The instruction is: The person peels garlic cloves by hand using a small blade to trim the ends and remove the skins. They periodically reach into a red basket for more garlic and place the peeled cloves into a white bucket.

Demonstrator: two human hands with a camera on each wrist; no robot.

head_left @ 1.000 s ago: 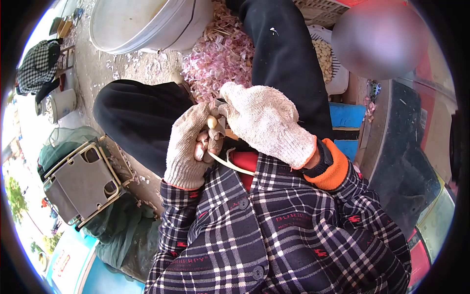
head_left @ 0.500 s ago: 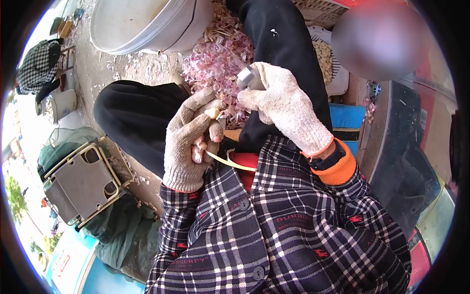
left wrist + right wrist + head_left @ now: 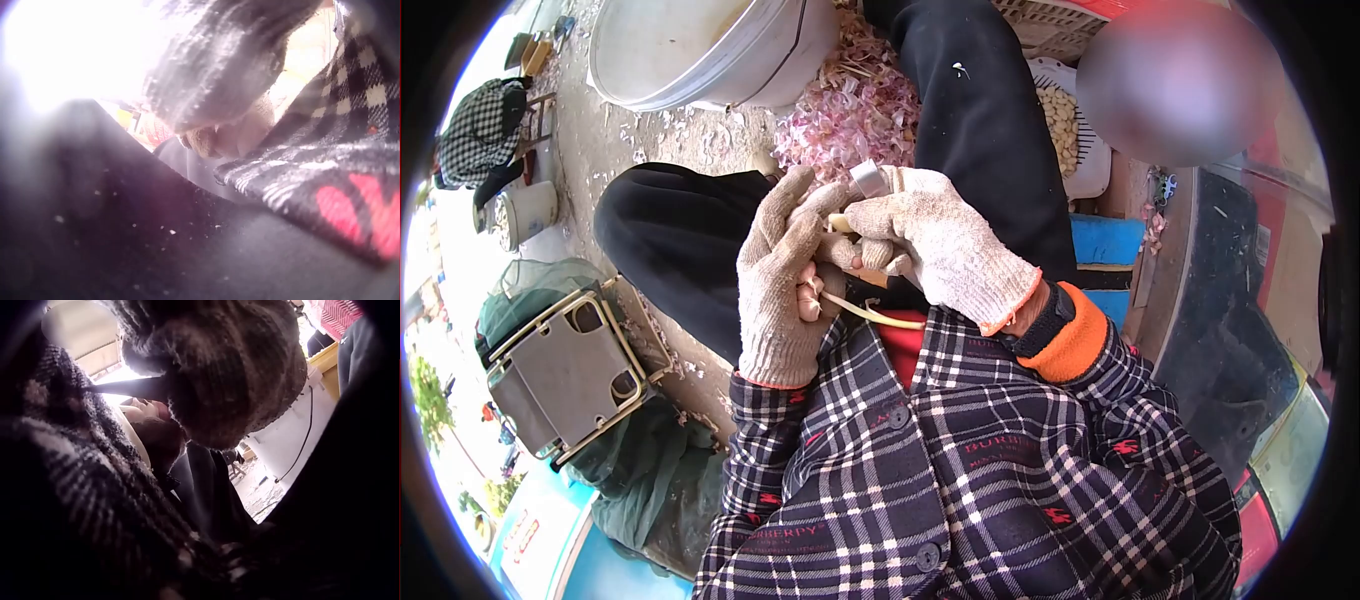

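Note:
My gloved left hand (image 3: 778, 270) holds a pinkish garlic bulb (image 3: 809, 292) in its palm, and the bulb's pale stem (image 3: 858, 308) sticks out towards my jacket. At the left fingertips is a pale garlic clove (image 3: 838, 222), with the fingers of my gloved right hand (image 3: 960, 245) close against it. The right hand also grips a small tool with a flat silver metal end (image 3: 867, 179), which points up beyond the fingers; the rest is hidden by the glove. In the right wrist view the glove (image 3: 237, 375) hides most of the work; the bulb (image 3: 147, 409) shows behind it.
Pink garlic skins (image 3: 850, 125) lie heaped between my legs. A big white bucket (image 3: 700, 60) stands beyond them, and a white basket (image 3: 1097, 165) of peeled cloves is beyond my right leg. A folding chair (image 3: 570, 375) is at the left, and another person (image 3: 480, 130) sits further back.
The right hand drew back from the left with the tool, then returned to the clove at the left fingertips. The left hand keeps the bulb in nearly the same place.

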